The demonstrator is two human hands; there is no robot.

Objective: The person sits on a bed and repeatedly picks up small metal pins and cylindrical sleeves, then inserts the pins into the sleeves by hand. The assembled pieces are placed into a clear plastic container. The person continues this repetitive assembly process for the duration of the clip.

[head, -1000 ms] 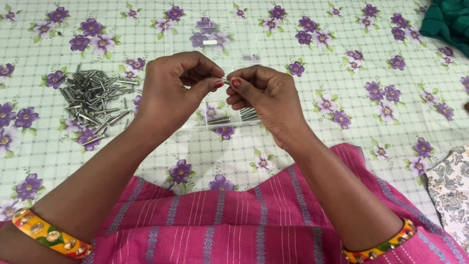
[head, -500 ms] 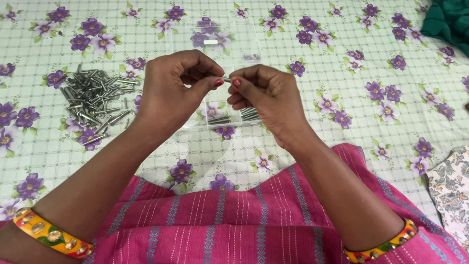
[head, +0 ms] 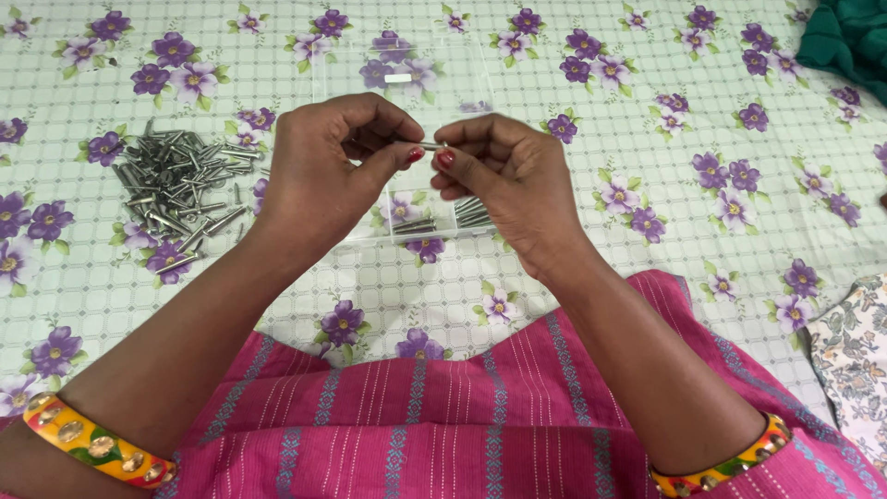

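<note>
Floral bedsheet [head: 591, 277] under metal pins [head: 176, 189], clear box [head: 407, 83].

A pale green checked cloth [head: 591, 277] printed with purple flowers covers the whole surface. A dark green fabric [head: 845, 42] lies bunched at the top right corner, well apart from a cream floral-patterned cloth [head: 855, 360] at the right edge lower down. A pink striped garment [head: 443, 425] fills the bottom of the view, and orange-yellow studded bangles [head: 97, 444] sit on both wrists
</note>
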